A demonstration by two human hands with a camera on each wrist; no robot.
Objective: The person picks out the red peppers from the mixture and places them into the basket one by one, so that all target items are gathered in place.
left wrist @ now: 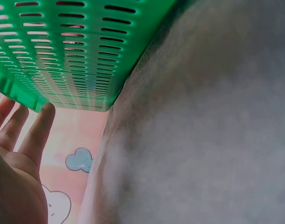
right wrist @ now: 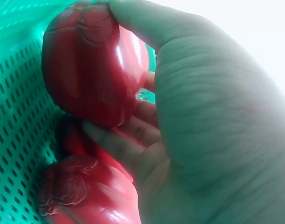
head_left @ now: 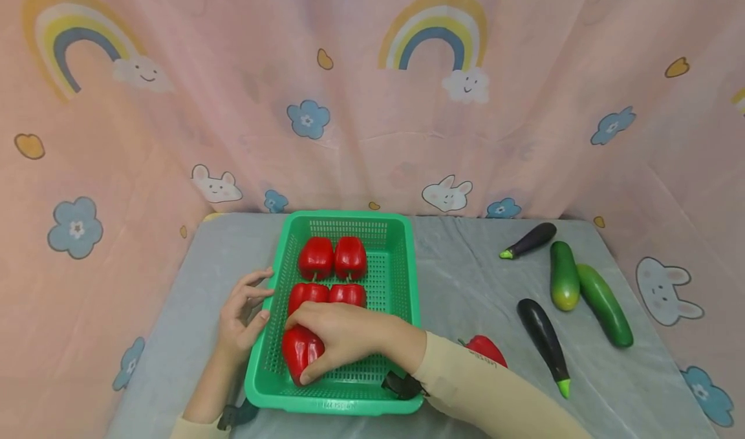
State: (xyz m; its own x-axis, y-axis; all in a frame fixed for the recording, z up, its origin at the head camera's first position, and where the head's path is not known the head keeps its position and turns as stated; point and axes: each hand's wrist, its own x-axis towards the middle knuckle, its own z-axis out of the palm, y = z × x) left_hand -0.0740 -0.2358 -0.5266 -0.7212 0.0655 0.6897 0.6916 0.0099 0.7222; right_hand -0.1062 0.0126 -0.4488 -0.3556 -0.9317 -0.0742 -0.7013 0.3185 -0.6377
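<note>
My right hand (head_left: 354,330) grips a red bell pepper (head_left: 301,353) at the near left inside a green plastic basket (head_left: 414,277). In the right wrist view the thumb lies at one end of this pepper (right wrist: 81,65), and the fingers are on its far side, partly hidden. Behind it, two bell peppers (head_left: 308,293) sit side by side, partly covered by the hand. Another pair of peppers (head_left: 316,258) stands farther back. My left hand (head_left: 238,316) rests against the basket's left rim, fingers loosely spread; the left wrist view shows its fingertips at the rim.
Another red pepper (head_left: 485,348) lies on the grey cloth (head_left: 460,264) right of the basket, partly behind my right sleeve. Farther right are two eggplants (head_left: 544,339) and two green cucumber-like vegetables (head_left: 564,276). A pink printed curtain (head_left: 361,161) hangs behind and at the sides.
</note>
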